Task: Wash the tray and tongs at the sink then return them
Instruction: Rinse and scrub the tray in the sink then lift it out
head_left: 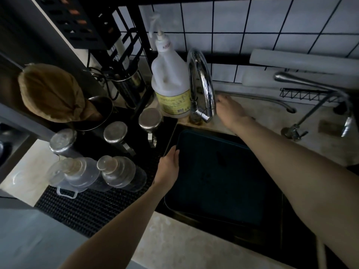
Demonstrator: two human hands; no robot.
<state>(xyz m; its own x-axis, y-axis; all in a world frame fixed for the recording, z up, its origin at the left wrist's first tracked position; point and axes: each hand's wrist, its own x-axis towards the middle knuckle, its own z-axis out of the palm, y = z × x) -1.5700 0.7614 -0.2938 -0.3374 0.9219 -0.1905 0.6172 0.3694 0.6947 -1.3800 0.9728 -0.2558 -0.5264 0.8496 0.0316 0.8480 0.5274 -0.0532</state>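
Glass and steel-lidded jars [114, 133] stand on a black ribbed mat [91, 202] on the left surface. The left hand [168, 167] grasps the left rim of the dark blue rectangular plastic tray [217, 175], which lies in the dark sink [291, 226]. A white pump bottle [169, 82] stands beside the curved chrome faucet [200, 84]. The right hand [231, 107] reaches behind the faucet; I cannot tell its grip.
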